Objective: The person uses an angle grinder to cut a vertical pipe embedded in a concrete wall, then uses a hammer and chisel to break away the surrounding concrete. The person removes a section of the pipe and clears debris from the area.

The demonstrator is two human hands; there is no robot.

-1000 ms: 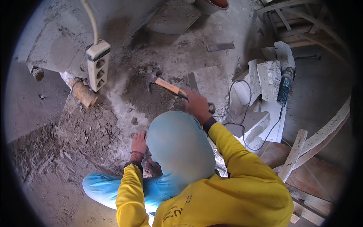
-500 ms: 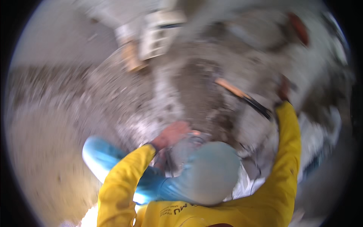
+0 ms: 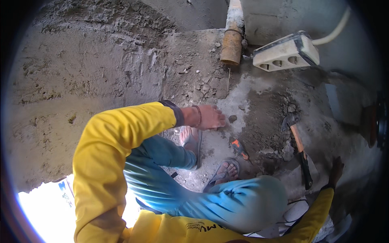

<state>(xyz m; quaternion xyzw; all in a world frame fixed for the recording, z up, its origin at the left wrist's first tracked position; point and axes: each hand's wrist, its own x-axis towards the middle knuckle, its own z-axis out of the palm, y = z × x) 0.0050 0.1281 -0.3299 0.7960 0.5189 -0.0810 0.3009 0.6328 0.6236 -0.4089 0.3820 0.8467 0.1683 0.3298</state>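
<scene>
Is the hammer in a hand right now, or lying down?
Lying down. The hammer rests flat on the rubble, head away from the person; the right hand is beside its handle end, not around it. The left hand rests on the ground.

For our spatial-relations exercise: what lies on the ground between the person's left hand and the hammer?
In the head view, between the left hand and the hammer lie a small stone and loose grey rubble.

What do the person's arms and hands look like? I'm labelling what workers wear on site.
Both arms are in bright yellow long sleeves with dark cuffs. The left hand is bare, with a thin bracelet at the wrist. The right hand looks bare too, though it lies in shadow.
</scene>
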